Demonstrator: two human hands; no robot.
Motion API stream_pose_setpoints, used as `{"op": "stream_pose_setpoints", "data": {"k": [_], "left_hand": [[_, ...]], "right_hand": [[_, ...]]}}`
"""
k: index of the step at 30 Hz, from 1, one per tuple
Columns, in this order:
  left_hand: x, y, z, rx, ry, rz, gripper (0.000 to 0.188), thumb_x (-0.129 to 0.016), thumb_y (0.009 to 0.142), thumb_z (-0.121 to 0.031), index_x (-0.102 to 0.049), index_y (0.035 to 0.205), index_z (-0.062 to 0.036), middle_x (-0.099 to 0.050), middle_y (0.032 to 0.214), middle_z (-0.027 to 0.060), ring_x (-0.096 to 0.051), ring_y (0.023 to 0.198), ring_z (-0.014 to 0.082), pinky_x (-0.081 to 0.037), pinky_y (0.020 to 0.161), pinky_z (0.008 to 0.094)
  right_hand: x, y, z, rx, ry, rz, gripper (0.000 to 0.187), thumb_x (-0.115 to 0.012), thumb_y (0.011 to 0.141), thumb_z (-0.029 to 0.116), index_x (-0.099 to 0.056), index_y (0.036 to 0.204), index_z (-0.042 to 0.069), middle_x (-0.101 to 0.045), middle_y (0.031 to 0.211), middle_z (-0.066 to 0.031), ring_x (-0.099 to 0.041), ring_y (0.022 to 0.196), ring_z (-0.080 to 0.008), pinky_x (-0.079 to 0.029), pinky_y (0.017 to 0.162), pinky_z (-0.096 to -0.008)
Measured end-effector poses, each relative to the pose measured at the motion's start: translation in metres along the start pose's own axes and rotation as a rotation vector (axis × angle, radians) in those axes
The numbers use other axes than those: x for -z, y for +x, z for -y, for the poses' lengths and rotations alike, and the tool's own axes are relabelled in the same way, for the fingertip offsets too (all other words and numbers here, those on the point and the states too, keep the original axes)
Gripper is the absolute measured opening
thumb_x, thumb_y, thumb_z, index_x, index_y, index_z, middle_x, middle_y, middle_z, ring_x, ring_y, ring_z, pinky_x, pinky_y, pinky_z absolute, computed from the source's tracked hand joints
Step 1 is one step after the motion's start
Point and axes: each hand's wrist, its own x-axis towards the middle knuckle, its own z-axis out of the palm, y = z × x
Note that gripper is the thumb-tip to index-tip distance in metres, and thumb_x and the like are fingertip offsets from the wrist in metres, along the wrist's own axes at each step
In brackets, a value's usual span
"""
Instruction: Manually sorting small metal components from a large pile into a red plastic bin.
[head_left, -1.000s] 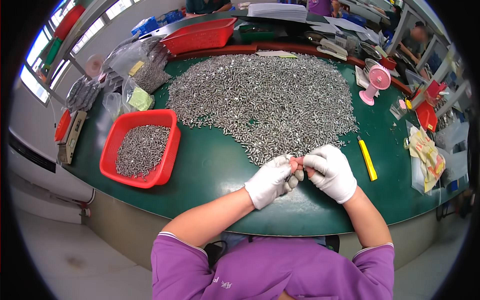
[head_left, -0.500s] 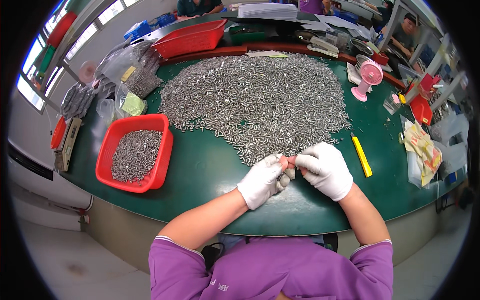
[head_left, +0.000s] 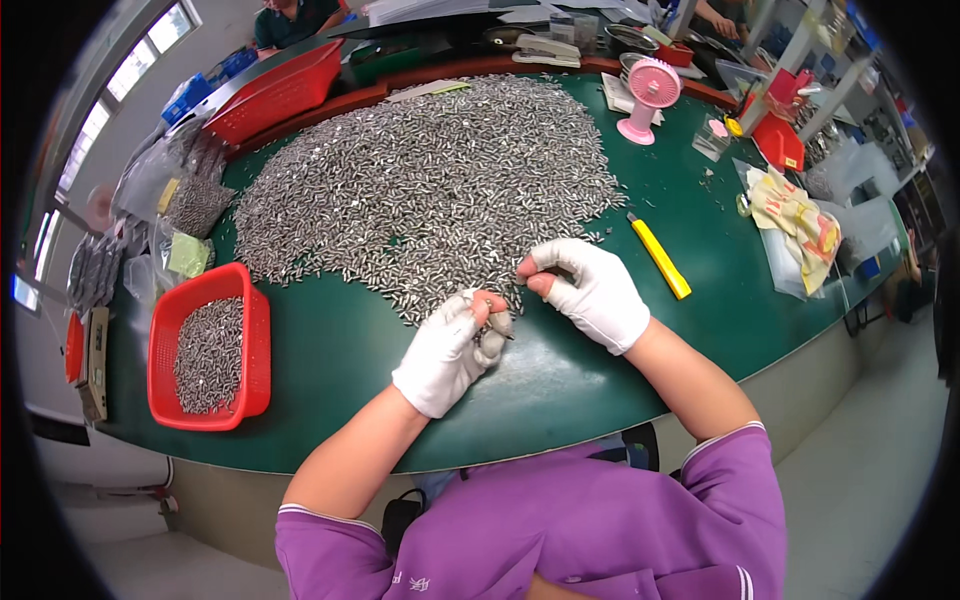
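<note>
A broad heap of small silver metal pins [head_left: 430, 180] covers the middle of the table. At its front edge my left hand [head_left: 445, 355], in a white glove with bare thumb and fingertip, is curled closed. A few metal pins seem to show between its fingers; most of what it holds is hidden. To its right, my right hand [head_left: 595, 295], gloved the same way, reaches the heap's near right edge. Its bare thumb and forefinger are pinched close together, and anything between them is too small to make out. The two hands are apart.
A red plastic basket [head_left: 258, 350] with more pins stands at the left. On the right lie a yellow utility knife [head_left: 660, 258] and a crumpled yellow cloth [head_left: 795, 220]. A pink fan [head_left: 652, 88] stands behind. Bagged pins [head_left: 198, 205] sit at the far left.
My hands, touching at the fingertips before, have separated. The right one has moved out to the heap's edge while the left stays curled. The whole view has shifted and turned.
</note>
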Motion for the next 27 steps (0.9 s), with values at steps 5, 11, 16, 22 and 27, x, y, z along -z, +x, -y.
{"op": "stream_pose_setpoints", "data": {"k": [5,11,16,22,27], "left_hand": [[-0.004,0.000,0.001,0.005,0.015,-0.040,0.019,-0.060,0.092,-0.028,-0.058,0.102,-0.0118,-0.054,0.082,0.0007,-0.043,0.063,0.0093,-0.037,0.057,0.0236],[-0.005,-0.002,0.001,0.008,0.028,0.007,0.022,-0.059,0.093,-0.027,-0.057,0.104,-0.0091,-0.058,0.089,0.0022,-0.050,0.070,0.0082,-0.041,0.063,0.0210],[-0.008,-0.002,0.001,0.029,0.042,0.030,0.021,-0.061,0.091,-0.022,-0.054,0.107,-0.0105,-0.059,0.088,0.0017,-0.049,0.068,0.0068,-0.040,0.062,0.0205],[-0.013,-0.002,0.001,0.041,0.107,-0.031,0.012,-0.063,0.090,-0.018,-0.056,0.098,-0.0115,-0.059,0.086,-0.0002,-0.048,0.065,0.0039,-0.039,0.058,0.0176],[-0.008,-0.002,0.001,0.025,0.070,0.001,0.014,-0.061,0.092,-0.024,-0.057,0.095,-0.0111,-0.058,0.083,-0.0001,-0.047,0.063,0.0055,-0.038,0.055,0.0187]], "right_hand": [[0.002,-0.001,0.000,-0.099,0.260,0.072,0.017,-0.065,0.084,0.005,-0.066,0.100,0.001,-0.067,0.094,-0.0060,-0.062,0.086,-0.0109,-0.050,0.079,-0.0249],[0.003,-0.003,-0.004,-0.125,0.405,0.129,0.015,-0.067,0.083,0.007,-0.065,0.096,0.001,-0.065,0.091,-0.0041,-0.061,0.085,-0.0102,-0.050,0.078,-0.0251],[0.001,0.001,-0.007,0.112,0.272,0.219,0.016,-0.072,0.078,0.008,-0.065,0.091,0.002,-0.063,0.103,-0.0068,-0.060,0.091,-0.0133,-0.049,0.081,-0.0271],[-0.005,0.000,-0.009,0.247,0.101,0.209,0.017,-0.071,0.080,0.017,-0.068,0.092,0.004,-0.064,0.101,-0.0079,-0.062,0.092,-0.0192,-0.049,0.083,-0.0300],[0.007,0.005,-0.010,0.213,-0.127,0.004,0.016,-0.067,0.084,0.017,-0.067,0.093,0.004,-0.064,0.094,-0.0073,-0.062,0.087,-0.0184,-0.049,0.079,-0.0295]]}}
